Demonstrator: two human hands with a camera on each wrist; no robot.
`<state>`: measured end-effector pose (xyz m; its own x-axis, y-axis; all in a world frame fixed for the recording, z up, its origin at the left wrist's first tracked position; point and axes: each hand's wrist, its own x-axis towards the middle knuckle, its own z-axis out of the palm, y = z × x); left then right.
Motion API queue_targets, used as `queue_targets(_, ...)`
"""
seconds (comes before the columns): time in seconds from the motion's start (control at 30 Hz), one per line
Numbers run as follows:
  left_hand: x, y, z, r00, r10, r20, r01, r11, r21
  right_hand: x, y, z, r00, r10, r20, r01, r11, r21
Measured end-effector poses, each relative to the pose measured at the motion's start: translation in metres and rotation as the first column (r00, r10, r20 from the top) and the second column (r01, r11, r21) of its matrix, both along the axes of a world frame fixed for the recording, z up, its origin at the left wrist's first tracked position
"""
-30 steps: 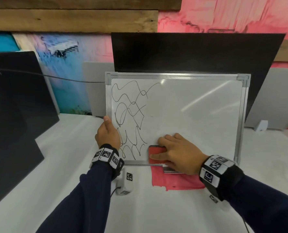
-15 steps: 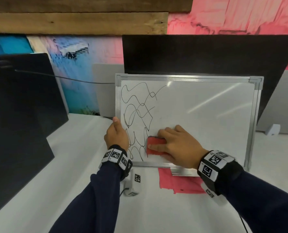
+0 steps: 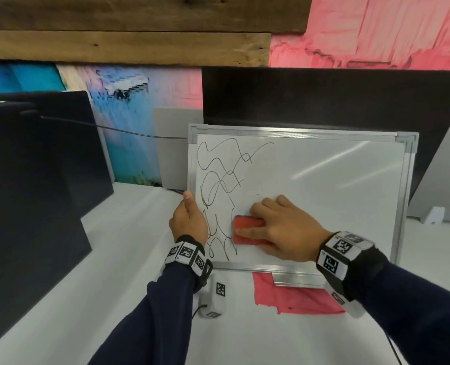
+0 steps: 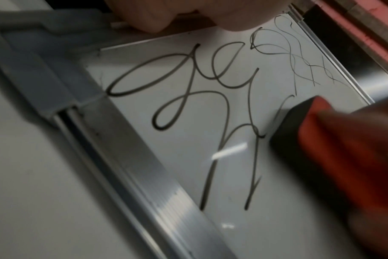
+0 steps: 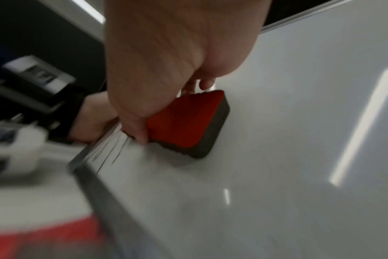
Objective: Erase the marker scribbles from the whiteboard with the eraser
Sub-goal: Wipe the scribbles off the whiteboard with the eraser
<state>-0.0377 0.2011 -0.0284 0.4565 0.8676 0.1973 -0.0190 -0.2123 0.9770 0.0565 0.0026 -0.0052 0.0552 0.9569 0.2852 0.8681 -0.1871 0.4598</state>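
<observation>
Fingers (image 3: 264, 206) of the right hand (image 3: 284, 227) curled over a red-backed eraser (image 3: 247, 230), thumb along its near edge, dark felt face pressed flat to the glossy whiteboard (image 3: 323, 185) low on the board. Left hand (image 3: 189, 219) gripped the brushed-metal left frame, thumb up the edge. Looping black scribbles (image 3: 218, 180) filled the left part of the board, just left of the eraser. Beyond, matte black panel (image 3: 323, 96), rough wooden planks (image 3: 126, 30).

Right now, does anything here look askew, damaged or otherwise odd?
Nothing stands out. The whiteboard leans upright with its frame intact, the left hand gripping its edge; the right hand presses the eraser beside the scribbles.
</observation>
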Motion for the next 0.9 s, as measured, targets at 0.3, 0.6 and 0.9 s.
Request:
queue_targets(0.3, 0.004, 0.001, -0.001, 1.0, -0.005, 0.016, 0.006, 0.999, -0.041, 0.022, 0.022, 0.055, 0.932, -0.26, -0.253, 0.362, 0.709, 0.606)
queue_targets(0.6, 0.001, -0.001, 0.002, 1.0, 0.004, 0.015, -0.004, 0.999, -0.041, 0.002, 0.044, 0.037, 0.982, -0.149, -0.117, 0.184, 0.891, 0.415)
queue_targets(0.9, 0.002, 0.0, -0.001, 1.0, 0.01, 0.004, -0.01, 1.0, -0.019, 0.015, 0.029, 0.044, 0.972, -0.172, -0.162, 0.232, 0.822, 0.52)
